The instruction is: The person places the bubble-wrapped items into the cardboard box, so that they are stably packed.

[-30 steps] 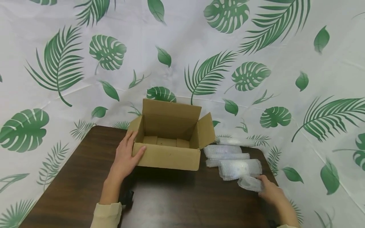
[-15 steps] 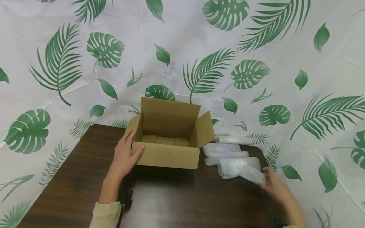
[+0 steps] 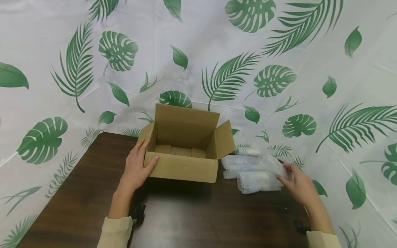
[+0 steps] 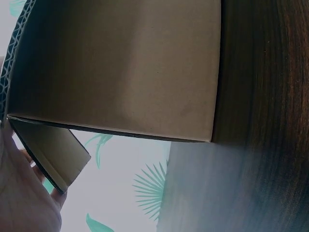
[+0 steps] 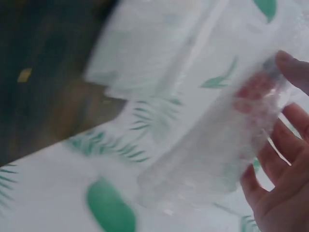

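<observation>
An open cardboard box (image 3: 181,168) stands on the dark wooden table with its flaps spread. My left hand (image 3: 134,168) grips its near left corner, thumb over the front flap and fingers round the side flap (image 4: 53,150). At the right, my right hand (image 3: 297,182) holds one end of a bubble-wrapped bundle (image 3: 272,166). Something red shows through the wrap of this bundle (image 5: 212,140) in the right wrist view; what is inside I cannot tell. Just below and left of it lie other bubble-wrapped bundles (image 3: 254,182).
Several wrapped bundles lie in a row between the box and the table's right edge, the farthest bundle (image 3: 246,151) by the back edge. A white sheet with green leaves (image 3: 192,82) hangs close behind the table (image 3: 186,217). Dark wrist gear (image 3: 139,213) sits at my left wrist.
My right hand has lifted the bundle from the near end of the row and moved it up and away, over the others. The left hand stays on the box.
</observation>
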`<state>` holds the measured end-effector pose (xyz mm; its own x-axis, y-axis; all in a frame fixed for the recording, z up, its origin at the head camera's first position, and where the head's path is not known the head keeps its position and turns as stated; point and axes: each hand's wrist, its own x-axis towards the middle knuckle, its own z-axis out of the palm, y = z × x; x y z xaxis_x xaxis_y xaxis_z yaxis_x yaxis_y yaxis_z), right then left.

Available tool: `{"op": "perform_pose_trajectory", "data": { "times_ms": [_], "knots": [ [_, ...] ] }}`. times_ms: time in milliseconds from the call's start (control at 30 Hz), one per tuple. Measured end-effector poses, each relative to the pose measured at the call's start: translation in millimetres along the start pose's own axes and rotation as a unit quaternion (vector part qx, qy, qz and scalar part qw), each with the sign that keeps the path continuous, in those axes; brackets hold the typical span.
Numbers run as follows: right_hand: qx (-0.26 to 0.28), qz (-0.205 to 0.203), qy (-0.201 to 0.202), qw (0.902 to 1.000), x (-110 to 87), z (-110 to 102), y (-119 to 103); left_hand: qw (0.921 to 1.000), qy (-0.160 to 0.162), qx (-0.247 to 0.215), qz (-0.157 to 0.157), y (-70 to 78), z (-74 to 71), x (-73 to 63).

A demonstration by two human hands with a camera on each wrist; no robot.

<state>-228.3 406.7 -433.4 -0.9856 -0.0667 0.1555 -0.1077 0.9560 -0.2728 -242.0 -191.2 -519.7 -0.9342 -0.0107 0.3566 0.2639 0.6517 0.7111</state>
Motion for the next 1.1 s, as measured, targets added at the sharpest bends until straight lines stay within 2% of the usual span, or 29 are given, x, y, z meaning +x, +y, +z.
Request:
{"op": "perform_pose_trajectory", "data": {
  "times_ms": [133,267,367,567,900,1000,1100],
  "knots": [
    [0.003,-0.057,0.066,0.9962,17.0,-17.4,-23.0,1.0000,-0.004,-0.001,-0.004,0.3,-0.5,0.4],
    [0.000,-0.120,0.132,0.9838,38.5,-35.0,-50.0,1.0000,-0.005,-0.001,-0.004,0.9,-1.6,0.9],
    [0.001,-0.155,0.156,0.9755,54.5,-47.1,-74.5,1.0000,-0.004,0.000,-0.004,1.4,-2.7,0.5],
    [0.006,-0.211,0.151,0.9658,81.3,-62.3,-121.9,1.0000,-0.006,0.002,-0.005,1.2,-2.1,1.1],
    [-0.027,-0.292,0.142,0.9453,109.4,-64.2,-191.4,1.0000,-0.002,0.004,0.007,2.2,-3.5,0.2],
    [-0.042,-0.300,0.119,0.9456,115.2,-61.4,-216.0,0.9999,-0.002,0.007,0.008,0.9,-3.5,0.2],
    [-0.039,-0.296,0.076,0.9513,120.9,-57.2,-239.0,0.9999,-0.003,0.009,0.010,0.5,-4.2,0.1]
  ]
}}
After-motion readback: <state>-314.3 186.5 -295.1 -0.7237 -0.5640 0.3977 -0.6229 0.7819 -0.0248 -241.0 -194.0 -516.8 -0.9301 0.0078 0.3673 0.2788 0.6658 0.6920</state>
